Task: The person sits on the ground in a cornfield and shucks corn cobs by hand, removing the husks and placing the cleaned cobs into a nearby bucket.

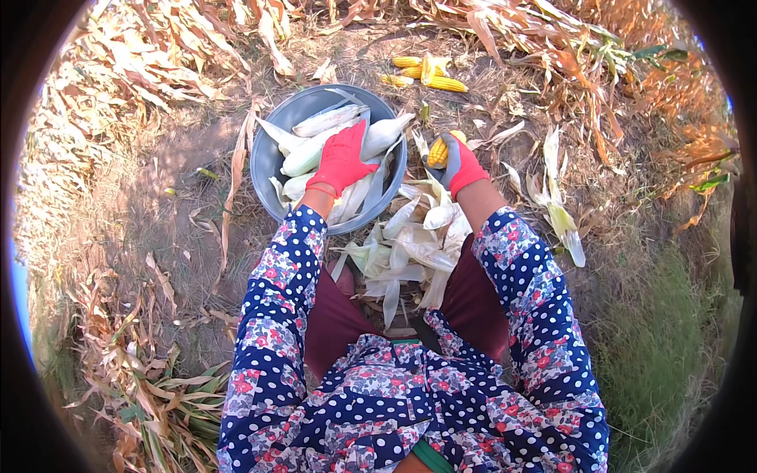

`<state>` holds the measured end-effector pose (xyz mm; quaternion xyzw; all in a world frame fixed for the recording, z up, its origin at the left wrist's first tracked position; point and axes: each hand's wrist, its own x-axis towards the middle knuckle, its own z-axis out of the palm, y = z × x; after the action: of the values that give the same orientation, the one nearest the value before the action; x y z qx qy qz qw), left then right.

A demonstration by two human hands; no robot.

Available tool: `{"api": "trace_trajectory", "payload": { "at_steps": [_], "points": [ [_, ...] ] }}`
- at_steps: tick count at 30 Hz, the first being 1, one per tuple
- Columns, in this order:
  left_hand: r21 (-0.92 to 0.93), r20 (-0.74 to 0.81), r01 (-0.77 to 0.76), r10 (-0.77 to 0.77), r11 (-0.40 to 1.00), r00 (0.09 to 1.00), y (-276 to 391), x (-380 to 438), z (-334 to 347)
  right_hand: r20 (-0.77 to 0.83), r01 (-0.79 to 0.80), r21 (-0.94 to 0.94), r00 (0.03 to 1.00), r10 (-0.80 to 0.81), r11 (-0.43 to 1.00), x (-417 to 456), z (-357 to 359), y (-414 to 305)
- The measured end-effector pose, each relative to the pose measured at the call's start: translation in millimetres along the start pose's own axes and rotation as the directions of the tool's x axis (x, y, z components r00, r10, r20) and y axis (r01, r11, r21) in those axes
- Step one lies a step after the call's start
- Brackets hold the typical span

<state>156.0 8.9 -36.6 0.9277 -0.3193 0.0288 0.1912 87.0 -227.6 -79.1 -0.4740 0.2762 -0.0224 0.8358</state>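
My left hand (pixel 342 158), in a red work glove, reaches into a grey plastic tub (pixel 258 171) and lies over ears of corn in pale husks (pixel 307 155). Its fingertips are hard to make out among the husks, so its grip cannot be told. In my right hand (pixel 458 162), gloved in red and grey, is a husked yellow corn cob (pixel 439 153), to the right of the tub. Below that hand, a heap of stripped corn husks (pixel 414 248) lies on the ground between my knees.
Several husked yellow cobs (pixel 434 74) lie on the soil beyond the tub. A loose husk (pixel 559 207) is at the right. Dry corn stalks and leaves (pixel 148 53) line the far side, with more at the lower left (pixel 159 402). Green grass (pixel 656 349) grows at the lower right.
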Motion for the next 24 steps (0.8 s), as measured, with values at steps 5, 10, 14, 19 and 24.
{"api": "trace_trajectory", "payload": {
  "at_steps": [5, 10, 14, 19, 24],
  "points": [
    [0.031, 0.030, 0.118, -0.119, 0.993, 0.992, -6.5, 9.2, 11.5, 0.100, -0.181, -0.005, 0.978, 0.181, 0.983, -2.7, 8.3, 18.2],
    [0.153, -0.202, 0.087, -0.055, 0.984, 0.978, 7.9, 7.6, 6.5, 0.035, -0.054, -0.201, 0.997, 0.062, 0.978, 23.8, -30.9, 35.1],
    [-0.167, -0.529, 0.110, -0.183, 0.980, 0.829, 3.7, -1.9, -34.1, -0.007, -0.096, -0.056, 0.995, 0.096, 0.994, 0.6, -9.2, -4.9],
    [-0.824, -0.476, -0.147, -0.528, 0.548, 0.703, 48.9, -33.4, -88.8, -0.030, -0.029, 0.358, 0.999, 0.042, 0.933, 14.0, 5.9, -78.3],
    [-0.871, -0.479, -0.269, -0.595, 0.410, 0.645, 51.8, -71.5, -83.8, 0.169, 0.001, 0.560, 0.979, -0.115, 0.828, 17.3, 0.4, -116.0]
  ]
}}
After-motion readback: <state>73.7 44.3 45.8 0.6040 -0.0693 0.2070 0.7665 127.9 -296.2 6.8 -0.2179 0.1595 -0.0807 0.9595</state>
